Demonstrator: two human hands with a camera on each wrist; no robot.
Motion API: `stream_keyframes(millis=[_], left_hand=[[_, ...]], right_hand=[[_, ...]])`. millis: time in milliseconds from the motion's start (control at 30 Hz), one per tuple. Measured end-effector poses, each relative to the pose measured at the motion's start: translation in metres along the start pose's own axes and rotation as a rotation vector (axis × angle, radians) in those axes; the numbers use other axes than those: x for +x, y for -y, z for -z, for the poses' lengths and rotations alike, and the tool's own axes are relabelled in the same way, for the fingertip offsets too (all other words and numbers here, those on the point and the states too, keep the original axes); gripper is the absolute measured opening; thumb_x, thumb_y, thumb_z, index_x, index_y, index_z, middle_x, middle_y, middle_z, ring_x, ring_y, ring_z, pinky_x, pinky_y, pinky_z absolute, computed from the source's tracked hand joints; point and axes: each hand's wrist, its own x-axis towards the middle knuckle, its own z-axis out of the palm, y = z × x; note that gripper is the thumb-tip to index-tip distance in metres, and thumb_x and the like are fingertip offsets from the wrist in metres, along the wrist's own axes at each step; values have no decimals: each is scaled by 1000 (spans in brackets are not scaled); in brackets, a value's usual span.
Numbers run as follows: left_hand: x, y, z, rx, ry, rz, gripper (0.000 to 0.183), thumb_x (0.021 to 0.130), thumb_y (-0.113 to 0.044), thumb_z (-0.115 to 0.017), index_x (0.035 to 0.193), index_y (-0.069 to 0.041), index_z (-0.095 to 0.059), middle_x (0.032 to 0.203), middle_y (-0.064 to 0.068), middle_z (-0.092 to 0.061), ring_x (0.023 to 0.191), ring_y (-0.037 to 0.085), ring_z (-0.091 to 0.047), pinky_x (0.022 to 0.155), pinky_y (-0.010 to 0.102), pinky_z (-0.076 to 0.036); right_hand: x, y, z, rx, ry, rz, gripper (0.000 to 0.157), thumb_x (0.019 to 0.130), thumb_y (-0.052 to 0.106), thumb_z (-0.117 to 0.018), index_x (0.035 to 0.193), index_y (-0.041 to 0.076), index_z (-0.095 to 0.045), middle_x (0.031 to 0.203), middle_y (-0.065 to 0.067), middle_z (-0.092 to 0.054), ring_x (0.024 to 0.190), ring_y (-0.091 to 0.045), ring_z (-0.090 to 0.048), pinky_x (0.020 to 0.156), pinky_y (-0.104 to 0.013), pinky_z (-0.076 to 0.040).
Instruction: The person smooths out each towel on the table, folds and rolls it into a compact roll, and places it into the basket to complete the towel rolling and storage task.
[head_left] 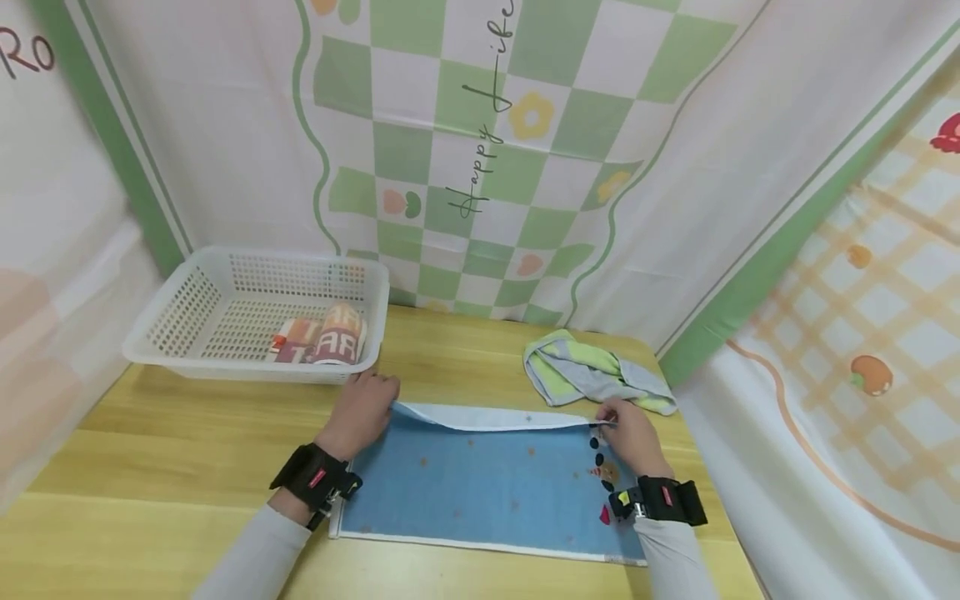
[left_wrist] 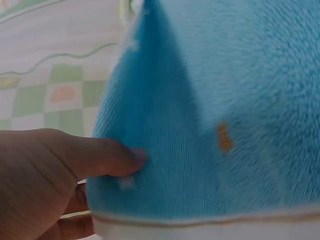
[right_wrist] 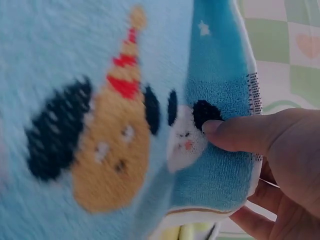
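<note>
Your left hand [head_left: 360, 415] pinches the blue towel [head_left: 465, 487] by its far left corner, your right hand [head_left: 634, 439] by its far right; it spreads toward you, near the bench's [head_left: 187, 467] right edge.

The left hand [head_left: 363, 417] and right hand [head_left: 633, 435] were bare. The left sleeve [head_left: 253, 557] and right sleeve [head_left: 673, 557] were pale grey and plain. A wide black left strap [head_left: 302, 477] and a matching right strap [head_left: 681, 502] circled the wrists, each with a small red label [head_left: 317, 478], its lettering too small to read. A black left mount [head_left: 348, 482] and right mount [head_left: 622, 504] showed silvery metal; the right bore a yellow patch [head_left: 623, 498].
</note>
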Motion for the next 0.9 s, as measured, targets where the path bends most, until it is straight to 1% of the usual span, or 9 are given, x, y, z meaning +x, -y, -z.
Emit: stream_keyframes(millis=[100, 200, 300, 467, 567, 667, 800, 867, 900], left_hand=[[-2, -2, 9, -37, -21, -4, 17, 80, 5, -77, 89, -7, -69, 84, 7, -67, 82, 26, -65, 73, 41, -54], [-3, -2, 15, -90, -71, 3, 20, 79, 9, -77, 92, -5, -70, 85, 8, -66, 78, 26, -65, 66, 39, -54], [0, 1, 19, -135, -146, 23, 21, 78, 12, -75, 92, -3, -71, 88, 10, -67, 81, 28, -64, 69, 40, -54], [7, 9, 20, -185, -278, 43, 18, 79, 13, -74, 92, 0, -73, 92, 13, -68, 89, 31, -61, 77, 43, -54], [5, 12, 22, -209, -317, 41, 17, 81, 12, -75, 93, 0, -73, 93, 13, -68, 90, 30, -61, 78, 43, -54], [-5, 15, 21, -212, -278, -2, 20, 79, 9, -78, 95, -1, -74, 94, 11, -68, 91, 28, -62, 79, 41, -55], [-23, 19, 17, -200, -91, -80, 24, 77, 4, -82, 97, -6, -75, 98, 4, -69, 92, 22, -65, 80, 38, -57], [-31, 20, 15, -206, -10, -95, 23, 79, 1, -82, 100, -8, -75, 100, 2, -69, 93, 19, -65, 81, 37, -58], [-34, 21, 15, -209, 9, -96, 22, 81, 1, -81, 100, -9, -75, 101, 2, -69, 93, 18, -65, 82, 37, -58]], right_hand=[[-2, -1, 5, 1, -10, -13, 11, 87, -4, -71, 88, 6, -67, 89, -11, -68, 74, -22, -58, 65, -36, -47], [-1, -1, 9, 16, -35, -15, 6, 89, -1, -71, 92, 4, -69, 89, -13, -68, 71, -21, -56, 61, -33, -44], [1, -1, 11, 30, -89, -5, 6, 90, 0, -72, 95, 2, -70, 90, -14, -69, 71, -21, -57, 62, -32, -46], [6, 1, 14, 36, -249, 41, 7, 90, -2, -71, 95, 1, -67, 91, -17, -69, 78, -28, -60, 69, -42, -48], [3, 5, 15, 54, -299, 65, 8, 90, -3, -71, 97, 0, -67, 95, -20, -69, 87, -36, -65, 77, -51, -52], [-7, 8, 12, 69, -261, 47, 13, 89, -5, -72, 100, 0, -68, 98, -20, -69, 92, -37, -66, 80, -54, -53], [-26, 8, 5, 40, -151, 10, 20, 85, -8, -72, 103, 1, -71, 99, -17, -70, 89, -33, -66, 76, -51, -55], [-35, 7, 3, 31, -155, 19, 23, 83, -12, -71, 102, 0, -72, 98, -17, -71, 88, -32, -66, 76, -51, -55], [-39, 6, 4, 30, -180, 30, 24, 82, -15, -70, 101, -1, -71, 98, -17, -71, 89, -32, -66, 78, -50, -56]])
